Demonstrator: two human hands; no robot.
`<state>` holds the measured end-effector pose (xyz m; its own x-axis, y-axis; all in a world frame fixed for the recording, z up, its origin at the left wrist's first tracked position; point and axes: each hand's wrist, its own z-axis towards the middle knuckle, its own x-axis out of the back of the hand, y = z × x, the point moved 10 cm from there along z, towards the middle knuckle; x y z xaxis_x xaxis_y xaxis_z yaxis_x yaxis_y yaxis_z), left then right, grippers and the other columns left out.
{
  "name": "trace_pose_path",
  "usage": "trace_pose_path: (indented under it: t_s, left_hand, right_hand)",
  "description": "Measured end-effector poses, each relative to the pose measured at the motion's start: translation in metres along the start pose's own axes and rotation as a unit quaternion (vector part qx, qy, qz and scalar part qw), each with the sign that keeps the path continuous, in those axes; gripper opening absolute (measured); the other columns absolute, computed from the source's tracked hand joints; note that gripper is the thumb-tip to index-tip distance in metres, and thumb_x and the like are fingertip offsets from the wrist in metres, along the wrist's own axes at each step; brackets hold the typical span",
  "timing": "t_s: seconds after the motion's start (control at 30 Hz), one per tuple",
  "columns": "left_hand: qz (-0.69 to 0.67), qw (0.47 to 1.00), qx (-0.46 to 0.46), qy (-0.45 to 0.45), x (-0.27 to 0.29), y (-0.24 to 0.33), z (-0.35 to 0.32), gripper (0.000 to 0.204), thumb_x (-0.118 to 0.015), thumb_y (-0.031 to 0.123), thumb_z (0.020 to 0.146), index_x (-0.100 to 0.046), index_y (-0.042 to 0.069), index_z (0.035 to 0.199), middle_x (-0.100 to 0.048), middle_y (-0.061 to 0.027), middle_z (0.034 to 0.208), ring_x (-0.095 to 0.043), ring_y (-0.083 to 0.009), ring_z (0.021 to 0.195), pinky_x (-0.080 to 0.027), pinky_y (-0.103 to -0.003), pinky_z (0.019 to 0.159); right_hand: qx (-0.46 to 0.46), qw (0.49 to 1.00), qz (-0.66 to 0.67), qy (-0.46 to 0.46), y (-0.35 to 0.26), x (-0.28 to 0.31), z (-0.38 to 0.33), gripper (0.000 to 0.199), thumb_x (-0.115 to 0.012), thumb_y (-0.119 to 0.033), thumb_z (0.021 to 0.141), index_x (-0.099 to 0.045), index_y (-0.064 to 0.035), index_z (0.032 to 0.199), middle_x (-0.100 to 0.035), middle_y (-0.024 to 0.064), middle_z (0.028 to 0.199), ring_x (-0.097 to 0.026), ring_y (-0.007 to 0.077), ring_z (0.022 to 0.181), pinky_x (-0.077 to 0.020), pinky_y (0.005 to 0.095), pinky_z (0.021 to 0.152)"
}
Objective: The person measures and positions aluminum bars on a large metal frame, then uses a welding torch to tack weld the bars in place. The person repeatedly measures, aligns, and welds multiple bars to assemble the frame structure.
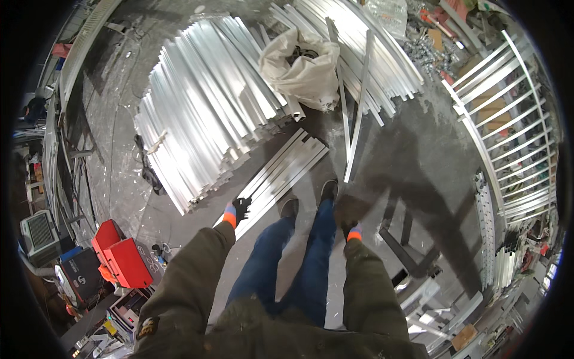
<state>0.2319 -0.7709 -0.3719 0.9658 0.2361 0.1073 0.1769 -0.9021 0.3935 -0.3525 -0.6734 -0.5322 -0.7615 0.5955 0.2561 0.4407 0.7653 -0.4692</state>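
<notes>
My left hand [241,208], in a black glove below an orange cuff, is by the near end of a small row of silver metal bars [281,173] on the floor. Its fingers look apart, with nothing seen in them; whether they touch the bars I cannot tell. Low beside my right leg hangs my right hand [351,228], also dark-gloved with an orange cuff. Its fingers are mostly lost against the dark floor and a brownish patch [354,209].
A large stack of silver bars [203,102] lies ahead left, with a white sack [302,72] at its right end. Two long bars [359,107] stretch toward my feet. To the right are a dark metal frame [400,251] and a white slatted rack [502,125]; red cases [125,254] sit left.
</notes>
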Motion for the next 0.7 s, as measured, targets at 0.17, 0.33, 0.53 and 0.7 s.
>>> trace_pose_path:
  t_s: [0.17, 0.33, 0.53, 0.7]
  left_hand:
    - [-0.230, 0.958, -0.128, -0.115, -0.149, 0.190, 0.107, 0.042, -0.061, 0.033, 0.104, -0.057, 0.014, 0.141, -0.066, -0.0068, 0.133, -0.070, -0.0234, 0.100, -0.059, -0.039, 0.081]
    - [0.004, 0.929, -0.341, -0.143, -0.241, 0.305, 0.219, 0.033, -0.065, 0.024, 0.102, -0.061, 0.010, 0.131, -0.067, -0.0084, 0.127, -0.070, -0.0247, 0.099, -0.060, -0.038, 0.078]
    - [0.156, 0.813, -0.546, -0.126, -0.297, 0.348, 0.226, 0.062, -0.085, 0.007, 0.075, -0.060, 0.002, 0.132, -0.065, -0.0164, 0.131, -0.063, -0.0331, 0.120, -0.057, -0.041, 0.091]
    - [-0.105, 0.943, -0.303, -0.092, -0.263, 0.329, 0.248, 0.027, -0.070, 0.014, 0.090, -0.064, 0.002, 0.113, -0.072, -0.0142, 0.099, -0.069, -0.0353, 0.084, -0.057, -0.040, 0.073]
  right_hand:
    - [0.138, 0.976, -0.169, -0.032, -0.102, -0.114, 0.201, 0.080, -0.082, -0.042, 0.082, -0.053, 0.0027, 0.142, -0.065, 0.0211, 0.132, -0.063, 0.0307, 0.120, -0.0491, 0.0403, 0.102]
    - [0.317, 0.875, -0.335, -0.146, -0.150, -0.229, 0.332, 0.077, -0.083, -0.026, 0.083, -0.049, 0.0003, 0.146, -0.059, 0.0181, 0.138, -0.062, 0.0272, 0.110, -0.0504, 0.0377, 0.098]
    - [0.294, 0.875, -0.377, 0.070, -0.150, -0.246, 0.351, 0.053, -0.064, -0.026, 0.095, -0.055, -0.0132, 0.146, -0.070, 0.0186, 0.123, -0.067, 0.0329, 0.107, -0.0533, 0.0459, 0.096]
    - [0.325, 0.880, -0.345, 0.020, -0.189, -0.218, 0.279, 0.053, -0.078, -0.006, 0.083, -0.060, -0.0015, 0.133, -0.069, 0.0199, 0.114, -0.066, 0.0326, 0.092, -0.0546, 0.0454, 0.081]
